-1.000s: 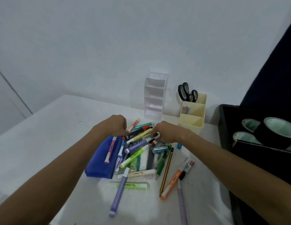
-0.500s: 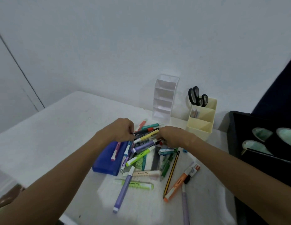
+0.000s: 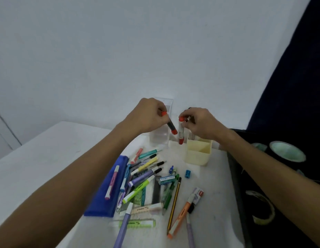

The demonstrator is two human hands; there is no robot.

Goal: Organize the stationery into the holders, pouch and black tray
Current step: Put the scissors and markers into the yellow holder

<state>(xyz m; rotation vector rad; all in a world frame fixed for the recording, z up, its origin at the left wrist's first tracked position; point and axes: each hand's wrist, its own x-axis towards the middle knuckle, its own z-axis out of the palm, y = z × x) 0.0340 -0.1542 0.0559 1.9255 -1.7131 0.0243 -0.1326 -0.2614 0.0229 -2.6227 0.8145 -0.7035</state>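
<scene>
Both hands have lifted off the pile: my left hand [image 3: 149,115] pinches a black marker [image 3: 170,126], right hand [image 3: 200,123] a white marker [image 3: 181,130], hiding the clear holder [image 3: 160,138]; cream holder [image 3: 197,154] on the bench [image 3: 48,158] below.

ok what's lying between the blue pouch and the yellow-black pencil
In the head view, a heap of pens and highlighters lies between the blue pouch and the striped pencil.

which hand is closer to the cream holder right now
Right. The right hand holds a red-capped marker just above the cream holder, overlapping its back rim. The left hand, gripping a dark marker, is up and to the left, in front of the clear holder.
</scene>
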